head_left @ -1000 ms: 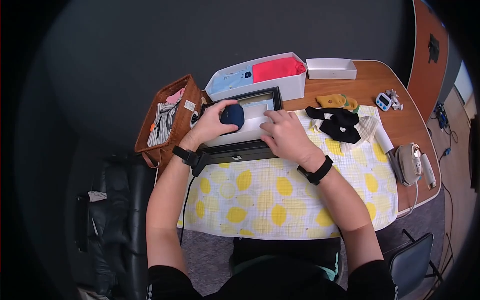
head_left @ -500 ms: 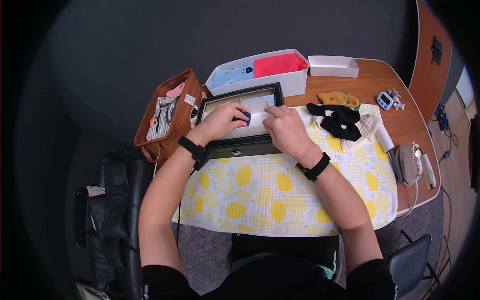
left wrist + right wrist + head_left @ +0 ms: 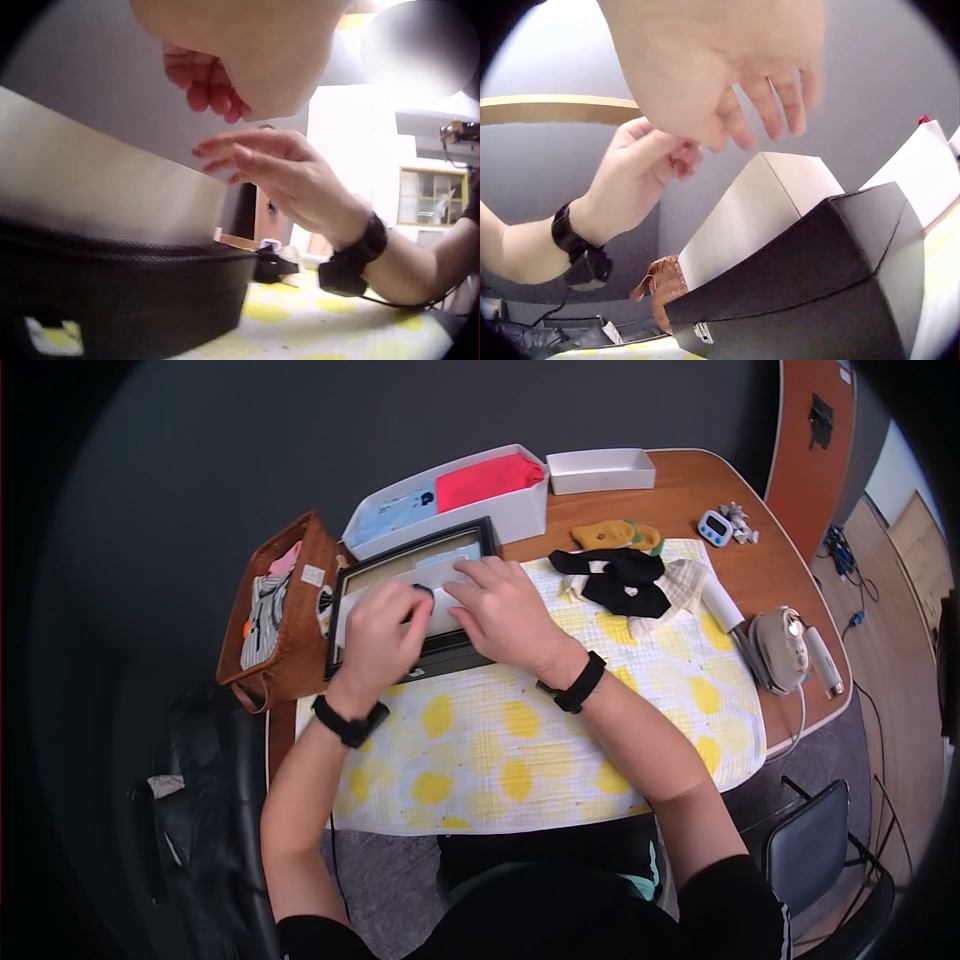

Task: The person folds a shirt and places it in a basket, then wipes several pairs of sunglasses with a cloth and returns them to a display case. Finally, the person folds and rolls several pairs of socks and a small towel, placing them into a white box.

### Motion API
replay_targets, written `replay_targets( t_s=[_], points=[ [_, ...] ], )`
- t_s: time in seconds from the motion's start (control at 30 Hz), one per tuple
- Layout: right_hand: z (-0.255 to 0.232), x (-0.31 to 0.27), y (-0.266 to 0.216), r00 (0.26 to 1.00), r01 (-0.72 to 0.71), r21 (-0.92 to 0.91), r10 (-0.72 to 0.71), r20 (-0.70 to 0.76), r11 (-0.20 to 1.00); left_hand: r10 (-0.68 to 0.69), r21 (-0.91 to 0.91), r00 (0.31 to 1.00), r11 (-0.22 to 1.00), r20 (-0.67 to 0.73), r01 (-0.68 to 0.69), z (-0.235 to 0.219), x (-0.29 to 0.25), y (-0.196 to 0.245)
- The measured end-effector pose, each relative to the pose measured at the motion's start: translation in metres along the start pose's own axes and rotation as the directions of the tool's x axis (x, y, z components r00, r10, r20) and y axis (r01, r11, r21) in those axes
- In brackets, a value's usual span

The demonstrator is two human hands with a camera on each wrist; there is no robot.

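Observation:
My left hand [image 3: 383, 640], blurred in the head view, hovers above the left part of a long white box [image 3: 742, 217], its fingers loosely curled with nothing seen in them. That box stands inside a black case [image 3: 795, 300] with a metal clasp on its front and a framed lid. A dark navy cloth bundle [image 3: 424, 590] shows in the box, mostly hidden behind the left hand. Over the box's right end is my right hand [image 3: 510, 610], fingers spread and slightly bent, with nothing between them.
On the left stands a brown wicker basket [image 3: 300, 600] of clothes. Behind the case is a white bin [image 3: 520, 512] with blue and red cloth, beside a smaller white box [image 3: 600, 478]. Black clothing [image 3: 625, 580], mustard socks [image 3: 605, 535], a timer [image 3: 714, 528] and a beige device [image 3: 778, 645] lie right.
My left hand lowered the navy bundle into the white box, let go of it and drew back toward me. The right hand stays by the box's right end. The head view has shifted.

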State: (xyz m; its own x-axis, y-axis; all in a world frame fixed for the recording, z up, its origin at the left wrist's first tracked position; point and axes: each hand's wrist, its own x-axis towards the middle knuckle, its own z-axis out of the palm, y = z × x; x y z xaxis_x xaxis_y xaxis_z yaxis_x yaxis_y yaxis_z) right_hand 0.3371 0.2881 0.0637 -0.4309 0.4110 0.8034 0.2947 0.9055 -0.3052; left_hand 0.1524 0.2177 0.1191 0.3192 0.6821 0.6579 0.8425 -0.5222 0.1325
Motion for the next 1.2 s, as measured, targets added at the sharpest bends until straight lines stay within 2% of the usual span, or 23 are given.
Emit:
replay_targets(
  t_s=[0.03,0.13,0.17,0.23,0.37,0.4,0.43,0.5,0.53,0.57,0.63,0.67,0.73,0.8,0.87,0.9,0.93,1.0,1.03,1.1,1.13,1.17,1.2],
  points=[
    [-0.003,0.003,-0.002,1.000,-0.008,-0.019,0.009,0.006,1.000,0.077,-0.008,0.996,0.997,-0.052,-0.078,0.004,-0.006,0.009],
    [-0.009,0.010,-0.005,0.981,0.034,0.045,-0.025,-0.192,0.998,0.310,-0.049,0.950,0.949,-0.027,-0.311,0.020,-0.027,0.020],
    [-0.008,0.010,-0.005,0.983,0.034,0.026,-0.029,-0.181,0.999,0.312,-0.063,0.949,0.947,-0.046,-0.315,0.029,-0.033,0.019],
    [-0.007,0.008,-0.008,0.976,0.084,0.047,-0.072,-0.205,0.995,0.429,-0.143,0.902,0.897,0.047,-0.419,0.044,-0.042,0.019],
    [0.000,-0.001,-0.025,0.973,0.176,0.047,-0.167,-0.163,0.983,0.406,-0.235,0.910,0.879,-0.086,-0.415,0.069,-0.058,0.018],
    [0.005,-0.001,-0.027,0.959,0.237,0.040,-0.227,-0.172,0.971,0.402,-0.273,0.915,0.879,-0.017,-0.391,0.075,-0.074,0.008],
    [0.007,-0.003,-0.029,0.962,0.236,0.032,-0.228,-0.152,0.971,0.395,-0.284,0.918,0.877,-0.033,-0.387,0.077,-0.072,0.012],
    [0.009,-0.006,-0.037,0.946,0.310,0.063,-0.301,-0.118,0.949,0.075,-0.484,0.996,0.871,-0.040,-0.085,0.074,-0.066,0.025],
    [0.011,-0.005,-0.040,0.937,0.332,0.056,-0.323,-0.130,0.942,0.039,-0.510,0.998,0.860,0.051,-0.008,0.077,-0.069,0.024],
    [0.008,-0.005,-0.043,0.938,0.336,0.056,-0.329,-0.111,0.940,0.028,-0.520,0.999,0.854,0.038,-0.005,0.079,-0.070,0.026],
    [-0.007,0.000,-0.051,0.960,0.276,0.040,-0.273,-0.067,0.960,-0.112,-0.668,0.991,0.732,0.075,0.133,0.078,-0.069,0.033],
    [-0.012,0.005,-0.052,0.962,0.253,-0.022,-0.254,-0.100,0.967,-0.119,-0.672,0.991,0.729,0.062,0.130,0.081,-0.073,0.027],
    [-0.025,0.018,-0.051,0.958,0.195,-0.097,-0.211,-0.193,0.976,0.125,-0.418,0.942,0.908,0.311,0.017,0.090,-0.087,0.014],
    [-0.038,0.028,-0.042,0.958,0.087,-0.109,-0.113,-0.265,0.990,0.139,-0.400,0.947,0.916,0.291,-0.011,0.090,-0.089,0.015],
    [-0.047,0.028,-0.011,0.982,-0.115,-0.124,0.094,-0.167,0.986,0.167,-0.379,0.941,0.924,0.294,-0.046,0.089,-0.088,0.016],
    [-0.048,0.029,0.025,0.987,-0.124,-0.213,0.098,-0.130,0.969,0.160,-0.377,0.942,0.925,0.295,-0.040,0.088,-0.087,0.016],
    [-0.049,0.028,0.053,0.975,-0.214,-0.240,0.193,-0.110,0.947,0.155,-0.390,0.945,0.920,0.287,-0.033,0.088,-0.087,0.016],
    [-0.054,0.009,0.135,0.847,-0.477,-0.477,0.531,-0.025,0.738,0.144,-0.398,0.950,0.917,0.278,-0.023,0.089,-0.090,0.017],
    [-0.063,0.002,0.173,0.709,-0.597,-0.521,0.705,0.015,0.610,0.160,-0.404,0.950,0.914,0.268,-0.040,0.091,-0.091,0.017],
    [-0.074,-0.012,0.232,0.517,-0.620,-0.682,0.856,0.017,0.388,0.172,-0.405,0.952,0.913,0.254,-0.057,0.093,-0.091,0.015],
    [-0.079,-0.010,0.247,0.353,-0.741,-0.604,0.936,0.023,0.294,0.178,-0.409,0.952,0.910,0.247,-0.065,0.093,-0.091,0.014],
    [-0.081,-0.015,0.262,0.355,-0.739,-0.604,0.935,0.029,0.299,0.184,-0.414,0.952,0.908,0.243,-0.070,0.093,-0.092,0.014],
    [-0.082,-0.022,0.276,0.294,-0.773,-0.573,0.954,0.053,0.270,0.178,-0.411,0.953,0.909,0.245,-0.064,0.094,-0.093,0.014]
  ],
)
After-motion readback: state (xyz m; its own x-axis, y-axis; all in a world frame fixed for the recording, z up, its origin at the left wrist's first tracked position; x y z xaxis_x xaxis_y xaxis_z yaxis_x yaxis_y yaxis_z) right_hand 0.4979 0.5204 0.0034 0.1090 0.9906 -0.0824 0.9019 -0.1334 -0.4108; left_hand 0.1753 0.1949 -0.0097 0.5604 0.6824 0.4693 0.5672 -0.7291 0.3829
